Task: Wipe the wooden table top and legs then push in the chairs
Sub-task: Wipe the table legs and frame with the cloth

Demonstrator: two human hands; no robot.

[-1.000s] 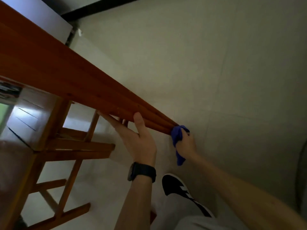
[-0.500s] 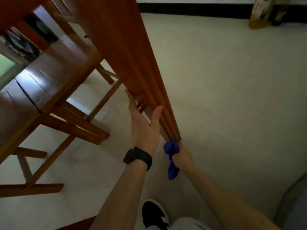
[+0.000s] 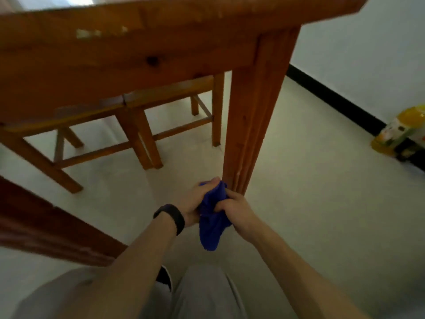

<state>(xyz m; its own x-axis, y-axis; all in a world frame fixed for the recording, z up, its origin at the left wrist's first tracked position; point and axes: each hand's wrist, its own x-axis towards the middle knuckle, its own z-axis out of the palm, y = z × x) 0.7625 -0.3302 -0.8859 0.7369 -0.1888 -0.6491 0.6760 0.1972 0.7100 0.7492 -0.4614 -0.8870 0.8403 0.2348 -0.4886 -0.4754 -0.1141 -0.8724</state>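
Observation:
The wooden table (image 3: 119,58) fills the top of the view, seen from low down, with its grooved corner leg (image 3: 250,125) running down to the floor. A blue cloth (image 3: 212,221) hangs bunched just in front of the foot of that leg. My left hand (image 3: 195,200), with a black watch on the wrist, grips the cloth's left side. My right hand (image 3: 236,209) grips its right side, close to the leg's base. Neither hand touches the leg.
Two wooden chairs (image 3: 147,107) stand tucked under the table behind the leg. A dark wooden edge (image 3: 46,224) crosses the lower left. A yellow package (image 3: 400,134) leans against the wall with the black baseboard at right. Pale tiled floor lies around the leg.
My left hand has come off the table leg and joined the right hand on the cloth. The view has swung, so the leg now stands upright in it.

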